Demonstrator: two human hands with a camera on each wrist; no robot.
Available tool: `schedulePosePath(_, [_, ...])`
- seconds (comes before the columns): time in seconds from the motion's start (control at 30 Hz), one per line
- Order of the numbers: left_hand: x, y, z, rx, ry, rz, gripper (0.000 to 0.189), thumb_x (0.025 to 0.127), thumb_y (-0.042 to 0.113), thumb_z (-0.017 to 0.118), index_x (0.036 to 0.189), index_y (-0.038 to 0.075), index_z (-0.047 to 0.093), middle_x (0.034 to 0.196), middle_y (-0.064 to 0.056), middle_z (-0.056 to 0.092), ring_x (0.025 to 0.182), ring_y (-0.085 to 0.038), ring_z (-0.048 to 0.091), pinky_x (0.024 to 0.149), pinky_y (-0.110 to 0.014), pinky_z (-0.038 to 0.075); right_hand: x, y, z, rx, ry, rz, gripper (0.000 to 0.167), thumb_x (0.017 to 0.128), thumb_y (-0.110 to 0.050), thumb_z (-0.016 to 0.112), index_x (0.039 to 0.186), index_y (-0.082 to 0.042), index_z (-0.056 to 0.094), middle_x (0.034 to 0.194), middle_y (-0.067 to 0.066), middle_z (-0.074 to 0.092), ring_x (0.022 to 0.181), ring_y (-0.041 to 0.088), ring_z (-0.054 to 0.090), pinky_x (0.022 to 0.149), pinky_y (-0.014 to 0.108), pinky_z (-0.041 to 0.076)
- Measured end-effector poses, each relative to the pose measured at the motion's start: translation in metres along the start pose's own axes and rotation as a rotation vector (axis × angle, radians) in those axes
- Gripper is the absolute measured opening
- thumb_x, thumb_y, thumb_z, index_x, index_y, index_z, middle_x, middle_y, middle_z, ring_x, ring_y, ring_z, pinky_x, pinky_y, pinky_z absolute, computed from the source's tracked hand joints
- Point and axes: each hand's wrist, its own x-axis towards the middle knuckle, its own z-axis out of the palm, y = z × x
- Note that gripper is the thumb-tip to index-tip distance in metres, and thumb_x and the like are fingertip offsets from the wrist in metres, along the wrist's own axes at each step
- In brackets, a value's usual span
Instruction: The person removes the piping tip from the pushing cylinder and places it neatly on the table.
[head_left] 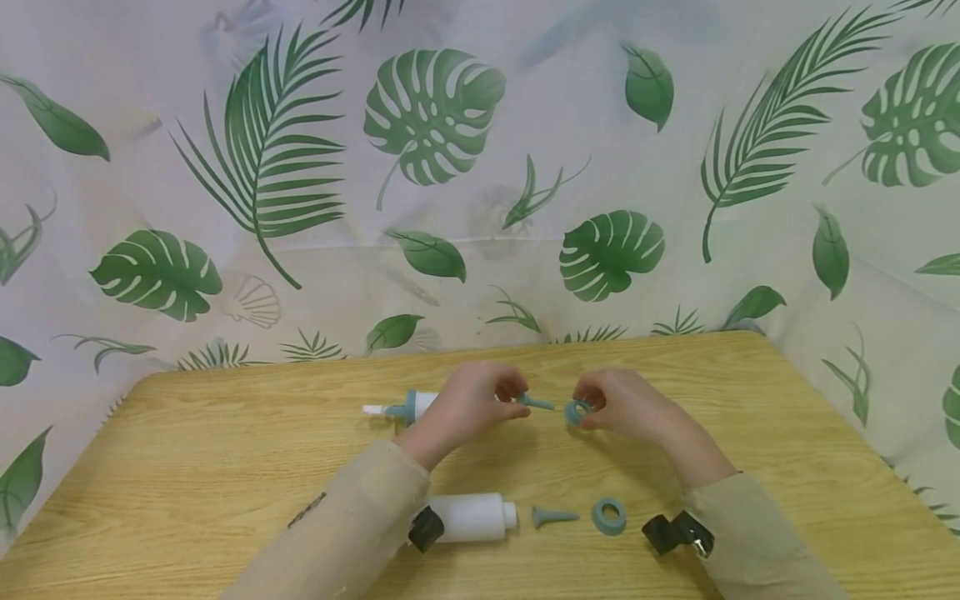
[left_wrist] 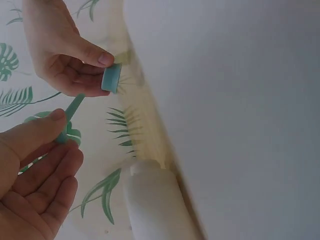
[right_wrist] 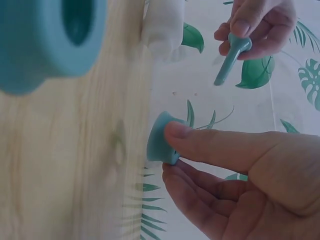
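Note:
My left hand (head_left: pixel 476 404) pinches a teal tapered nozzle (head_left: pixel 538 403) between thumb and fingers, by its flared end. Its narrow tip points toward my right hand (head_left: pixel 630 404). That hand holds a teal ring-shaped screw collar (head_left: pixel 574 412) by its edge, thumb on one side and fingers on the other. A small gap separates the two parts, both held over the table. In the right wrist view the collar (right_wrist: pixel 159 140) shows a wide rim and a narrower end; the nozzle (right_wrist: pixel 231 59) slants across the background there.
Behind my left hand lies a white bottle with a teal collar (head_left: pixel 410 407) and pale-tipped nozzle, partly hidden. Nearer me on the wooden table (head_left: pixel 262 467) lie a capless white bottle (head_left: pixel 474 517), another nozzle (head_left: pixel 555 517) and another collar (head_left: pixel 608 517). A leaf-print curtain (head_left: pixel 480 300) borders the back.

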Motion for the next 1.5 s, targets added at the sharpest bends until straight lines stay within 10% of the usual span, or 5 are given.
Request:
schedulePosePath(0.6, [0.009, -0.02, 0.039, 0.223, -0.012, 0.039, 0.014, 0.079, 0.021, 0.08, 0.085, 0.011, 0.073, 0.083, 0.004, 0.063, 0.077, -0.009, 0.056, 0.069, -0.022, 0.047, 0.004, 0.01, 0.009, -0.041, -0.047, -0.015, 0.024, 0.075, -0.007, 0.08, 0.094, -0.003, 0.067, 0.084, 0.002, 0.063, 0.081, 0.02, 0.059, 0.073, 0.038, 0.05])
schedulePosePath(0.83, [0.008, -0.021, 0.045, 0.409, 0.014, 0.113, 0.02, 0.077, 0.028, 0.081, 0.087, 0.012, 0.075, 0.079, 0.005, 0.059, 0.074, -0.01, 0.057, 0.067, -0.018, 0.046, 0.002, 0.009, 0.01, -0.033, -0.055, -0.001, 0.024, 0.075, -0.006, 0.079, 0.095, -0.003, 0.067, 0.085, 0.003, 0.063, 0.081, 0.02, 0.059, 0.073, 0.038, 0.05])
schedulePosePath(1.5, [0.007, -0.017, 0.045, 0.501, -0.012, 0.141, 0.018, 0.078, 0.029, 0.08, 0.086, 0.013, 0.077, 0.08, 0.006, 0.061, 0.072, -0.008, 0.055, 0.066, -0.019, 0.045, 0.001, 0.01, 0.01, -0.036, -0.081, 0.023, 0.029, 0.073, -0.007, 0.08, 0.098, -0.002, 0.066, 0.088, 0.005, 0.064, 0.085, 0.023, 0.059, 0.077, 0.04, 0.05])
